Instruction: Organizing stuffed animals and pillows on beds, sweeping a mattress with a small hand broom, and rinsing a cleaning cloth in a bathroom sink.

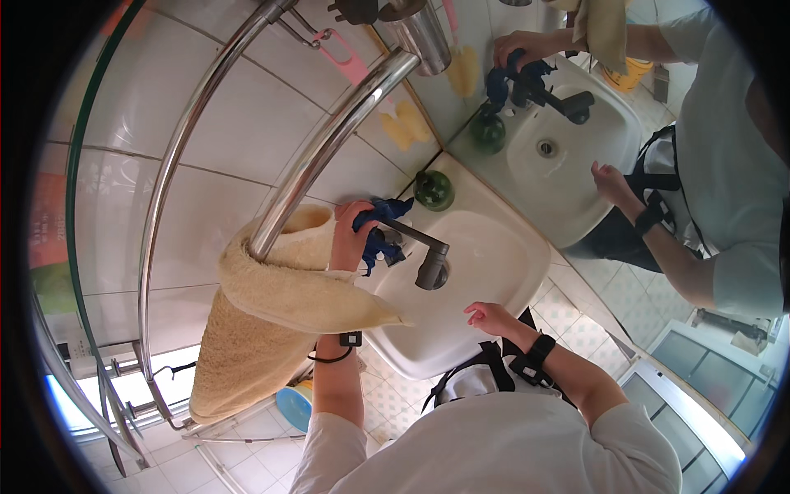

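Note:
My left hand (350, 238) holds a dark blue cloth (384, 213) on the base of a dark grey faucet (412, 234). Part of the cloth hangs down beside the chrome fitting (391, 238) under it. The faucet's spout points over the white ceramic washbasin (494, 259). Over the basin's near edge, my right hand (490, 318) hovers with loosely curled fingers and nothing in it. A green glass-like round object (434, 190) sits on the basin's back corner. A beige towel (278, 296) drapes from a rail and passes in front of my left forearm.
Chrome towel rails (333, 142) run along the tiled wall at the left. A mirror (592, 185) at the right reflects the basin and a person. A glass shelf edge (77, 167) is at far left. A blue basin (294, 407) stands low beside my left arm.

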Action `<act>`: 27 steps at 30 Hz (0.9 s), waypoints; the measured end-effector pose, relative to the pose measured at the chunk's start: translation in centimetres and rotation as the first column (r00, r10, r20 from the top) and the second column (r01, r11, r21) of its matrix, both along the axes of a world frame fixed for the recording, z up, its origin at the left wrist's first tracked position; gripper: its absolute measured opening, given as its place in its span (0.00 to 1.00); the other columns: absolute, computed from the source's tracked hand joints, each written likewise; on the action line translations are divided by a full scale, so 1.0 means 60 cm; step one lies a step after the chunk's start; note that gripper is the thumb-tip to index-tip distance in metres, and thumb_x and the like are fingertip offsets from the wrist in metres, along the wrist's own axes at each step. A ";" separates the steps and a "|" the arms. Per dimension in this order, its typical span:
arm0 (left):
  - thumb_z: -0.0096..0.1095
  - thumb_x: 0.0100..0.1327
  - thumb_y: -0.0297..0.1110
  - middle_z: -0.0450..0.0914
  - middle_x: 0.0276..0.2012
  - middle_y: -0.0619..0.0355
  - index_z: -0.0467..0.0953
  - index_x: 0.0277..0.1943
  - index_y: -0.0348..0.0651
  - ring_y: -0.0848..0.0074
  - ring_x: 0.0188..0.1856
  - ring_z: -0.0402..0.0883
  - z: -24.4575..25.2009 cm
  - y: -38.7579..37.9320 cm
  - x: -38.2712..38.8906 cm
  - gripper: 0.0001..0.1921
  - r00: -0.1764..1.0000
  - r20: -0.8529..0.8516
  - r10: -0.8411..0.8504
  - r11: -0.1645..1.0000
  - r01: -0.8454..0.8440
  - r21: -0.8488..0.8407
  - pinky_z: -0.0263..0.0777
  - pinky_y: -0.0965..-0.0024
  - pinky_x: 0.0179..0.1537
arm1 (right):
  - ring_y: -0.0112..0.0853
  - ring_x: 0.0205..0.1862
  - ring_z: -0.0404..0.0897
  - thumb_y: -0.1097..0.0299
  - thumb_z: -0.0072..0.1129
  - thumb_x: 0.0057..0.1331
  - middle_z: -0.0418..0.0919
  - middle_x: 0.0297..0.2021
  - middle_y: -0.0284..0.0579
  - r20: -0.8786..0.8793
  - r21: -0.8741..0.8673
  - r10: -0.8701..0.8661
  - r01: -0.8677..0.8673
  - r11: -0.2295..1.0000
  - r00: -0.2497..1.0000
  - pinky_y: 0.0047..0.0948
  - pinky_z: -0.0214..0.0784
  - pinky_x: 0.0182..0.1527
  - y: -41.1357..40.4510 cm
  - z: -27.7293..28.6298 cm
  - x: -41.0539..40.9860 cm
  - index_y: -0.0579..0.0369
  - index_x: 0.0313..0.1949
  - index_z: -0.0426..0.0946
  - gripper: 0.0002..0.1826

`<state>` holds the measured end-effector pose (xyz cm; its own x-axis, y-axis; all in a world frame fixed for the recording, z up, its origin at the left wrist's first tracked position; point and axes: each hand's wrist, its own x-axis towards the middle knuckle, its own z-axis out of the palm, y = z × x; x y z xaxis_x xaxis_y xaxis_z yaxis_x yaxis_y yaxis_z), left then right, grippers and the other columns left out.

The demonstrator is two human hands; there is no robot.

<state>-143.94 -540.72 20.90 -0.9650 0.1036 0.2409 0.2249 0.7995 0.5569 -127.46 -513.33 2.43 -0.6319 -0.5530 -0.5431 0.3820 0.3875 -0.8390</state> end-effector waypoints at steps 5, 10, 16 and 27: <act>0.68 0.44 0.21 0.80 0.40 0.57 0.77 0.37 0.40 0.64 0.45 0.76 0.011 0.038 0.024 0.14 0.998 0.050 -0.046 0.996 0.042 0.079 0.70 0.68 0.46 | 0.33 0.36 0.81 0.72 0.51 0.58 0.82 0.33 0.45 -0.019 -0.015 -0.004 0.004 1.000 1.000 0.28 0.71 0.42 -0.002 0.001 0.000 0.56 0.46 0.73 0.15; 0.67 0.45 0.19 0.80 0.39 0.56 0.78 0.35 0.38 0.67 0.44 0.77 0.010 0.061 0.047 0.12 0.990 0.081 -0.113 0.957 0.087 0.278 0.70 0.71 0.45 | 0.34 0.36 0.81 0.71 0.52 0.58 0.82 0.32 0.45 -0.061 -0.003 0.051 -0.051 0.999 0.997 0.29 0.72 0.42 -0.008 0.001 -0.005 0.56 0.46 0.73 0.14; 0.66 0.45 0.19 0.80 0.39 0.56 0.78 0.34 0.38 0.65 0.43 0.77 0.004 0.016 0.012 0.11 1.000 -0.027 0.008 0.984 -0.003 0.178 0.70 0.70 0.45 | 0.36 0.37 0.81 0.70 0.52 0.58 0.82 0.32 0.45 -0.108 0.007 0.030 -0.029 1.000 0.994 0.30 0.72 0.42 -0.013 -0.003 -0.001 0.56 0.45 0.74 0.15; 0.66 0.46 0.20 0.80 0.38 0.56 0.78 0.34 0.37 0.67 0.41 0.78 -0.006 0.013 0.011 0.10 0.995 -0.092 0.044 0.989 -0.030 0.148 0.70 0.73 0.44 | 0.35 0.37 0.81 0.70 0.54 0.58 0.82 0.32 0.45 -0.056 0.032 0.032 -0.031 0.999 0.998 0.30 0.72 0.42 -0.015 0.000 -0.002 0.55 0.45 0.74 0.14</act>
